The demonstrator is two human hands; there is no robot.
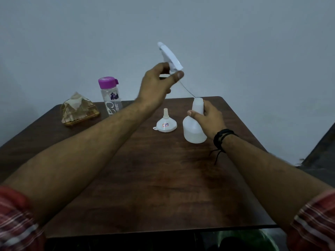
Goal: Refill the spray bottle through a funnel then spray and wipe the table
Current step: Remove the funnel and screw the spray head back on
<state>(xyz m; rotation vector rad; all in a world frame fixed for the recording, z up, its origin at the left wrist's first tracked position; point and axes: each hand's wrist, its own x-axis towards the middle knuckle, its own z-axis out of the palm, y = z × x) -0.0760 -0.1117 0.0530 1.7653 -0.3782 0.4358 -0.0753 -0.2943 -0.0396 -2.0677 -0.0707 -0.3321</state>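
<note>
Just right of the frame's centre, the bottle (194, 126) stands on the table (163, 178) and is gripped at its neck by the right hand (208, 118), the fingers closed around it. Above centre, the sprayer head (170, 57) is held lifted clear by the left hand (157, 84), pinched at its collar between thumb and fingers, while the thin dip tube (186, 89) slants down toward the bottle mouth, its tip seemingly at the rim. If the head is swung aside before the tube is fully out, the tube could catch the rim and the light bottle could be tipped. Drips from the tube may also be shed onto the table. The funnel (165, 123) lies upside down just left of the bottle, so it must be turned over before it is seated; pouring from the water bottle (111, 96), at upper left and capped, could spill if the funnel is seated crooked. A tissue holder (78, 110) sits at far left.
</note>
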